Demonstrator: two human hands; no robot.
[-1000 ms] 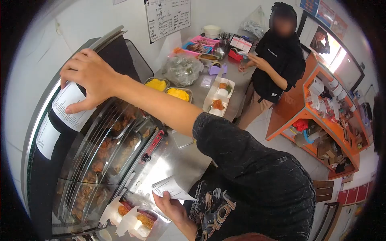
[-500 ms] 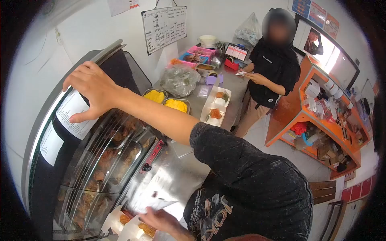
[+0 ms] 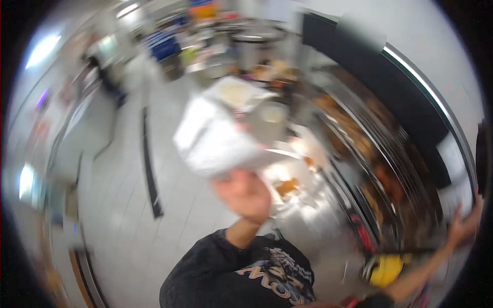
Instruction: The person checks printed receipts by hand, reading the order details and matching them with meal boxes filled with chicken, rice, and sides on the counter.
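Note:
My left hand [image 3: 244,194] is raised in mid-view, fingers closed around a white folded sheet [image 3: 218,138], paper-like but blurred by motion. Just beyond it, open white boxes hold brown fried pieces [image 3: 286,188] on the shiny metal counter [image 3: 321,228]. At the far right, my right hand [image 3: 465,223] has its fingers spread against the edge of the glass display case [image 3: 436,95]. Trays of brown fried food [image 3: 382,179] show behind the case's glass.
Yellow food [image 3: 386,270] sits in a tray near my right forearm. Beyond the counter are a large pot [image 3: 257,33] and blue containers [image 3: 163,46], all blurred. Tiled floor [image 3: 177,205] lies to the left, with a dark strip [image 3: 150,164] across it.
My view has swung round, and the other person at the counter is out of sight. My left hand has risen from beside the boxes with the white sheet. My right hand remains at the case.

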